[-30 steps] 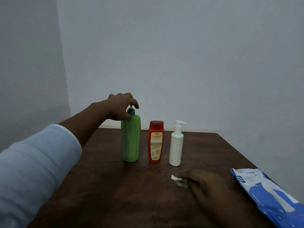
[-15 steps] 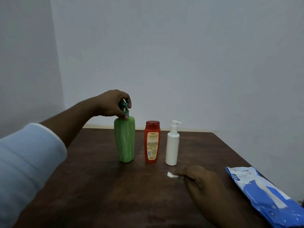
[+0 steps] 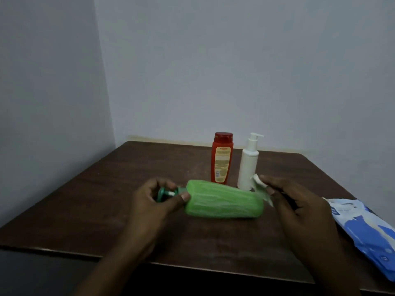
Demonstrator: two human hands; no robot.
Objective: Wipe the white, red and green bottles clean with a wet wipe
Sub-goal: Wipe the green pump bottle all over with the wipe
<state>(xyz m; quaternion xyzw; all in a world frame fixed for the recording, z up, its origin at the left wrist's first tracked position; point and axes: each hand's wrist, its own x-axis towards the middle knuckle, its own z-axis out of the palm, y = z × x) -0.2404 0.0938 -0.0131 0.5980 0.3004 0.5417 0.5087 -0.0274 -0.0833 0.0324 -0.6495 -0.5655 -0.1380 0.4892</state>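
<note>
- green bottle (image 3: pixel 224 202) is lying sideways over the middle of the table (image 3: pixel 106 199) in the head view, its pump (image 3: pixel 164 193) pointing left.
- left hand (image 3: pixel 154 201) is curling thumb and fingers round the pump neck.
- right hand (image 3: pixel 299 201) is pinching the wet wipe (image 3: pixel 259 182) at the bottle's base end.
- red bottle (image 3: pixel 221 159) and white bottle (image 3: pixel 248 165) are standing upright just behind, nearer the far edge.
- bare wood is lying open to the left; the blue wipe pack (image 3: pixel 367 227) is sitting near the right edge.
</note>
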